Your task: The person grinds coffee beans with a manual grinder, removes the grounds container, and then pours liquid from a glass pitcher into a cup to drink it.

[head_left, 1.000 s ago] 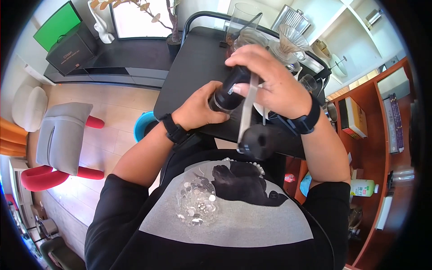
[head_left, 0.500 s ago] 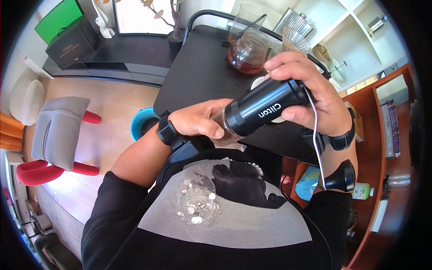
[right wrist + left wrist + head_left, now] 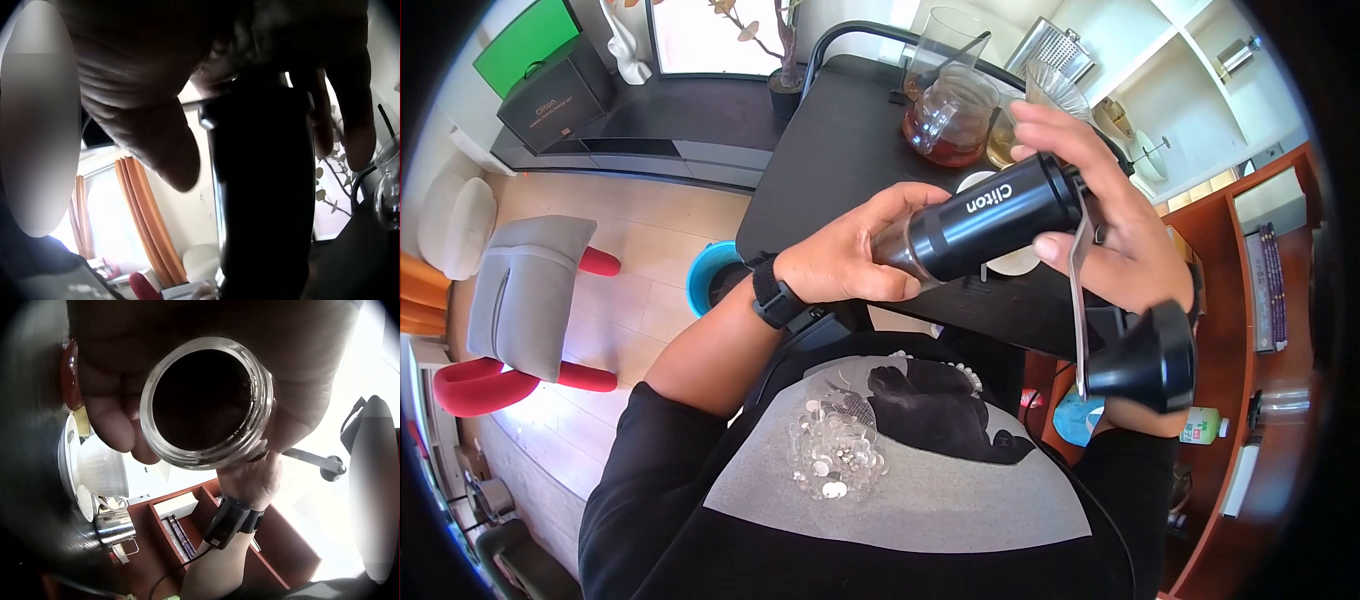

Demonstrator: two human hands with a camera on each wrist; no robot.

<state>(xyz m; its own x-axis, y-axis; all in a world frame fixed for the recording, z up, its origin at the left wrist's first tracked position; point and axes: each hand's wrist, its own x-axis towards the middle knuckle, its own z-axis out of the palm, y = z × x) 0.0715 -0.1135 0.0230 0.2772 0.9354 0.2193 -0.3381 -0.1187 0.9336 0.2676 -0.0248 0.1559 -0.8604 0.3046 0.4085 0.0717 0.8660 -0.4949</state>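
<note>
Item: black cylindrical hand coffee grinder marked "Ciiton" (image 3: 990, 228), held tilted above the near edge of the black table (image 3: 840, 150), its glass end at 8 o'clock, its top at 2 o'clock.

Left hand (image 3: 850, 262): fingers and thumb curled round the clear glass catch jar (image 3: 207, 403) at the grinder's lower end. In the left wrist view the jar's round mouth faces the camera, dark inside.

Right hand (image 3: 1105, 215): wrapped about the grinder's upper end, fingers over the top, thumb beneath. In the right wrist view the black body (image 3: 265, 187) sits between thumb and fingers.

Crank: flat silver metal arm (image 3: 1080, 300) hanging from the grinder's top toward 6 o'clock, ending in a black rounded knob (image 3: 1145, 360) just below the right wrist.

Surroundings: glass carafe of reddish-brown liquid (image 3: 945, 120) on the table at 12 o'clock from the grinder; white saucer (image 3: 1010, 262) partly hidden beneath it; blue round bin (image 3: 705, 280) on the floor at 9 o'clock; grey chair with red legs (image 3: 525, 300) further to 9 o'clock.
</note>
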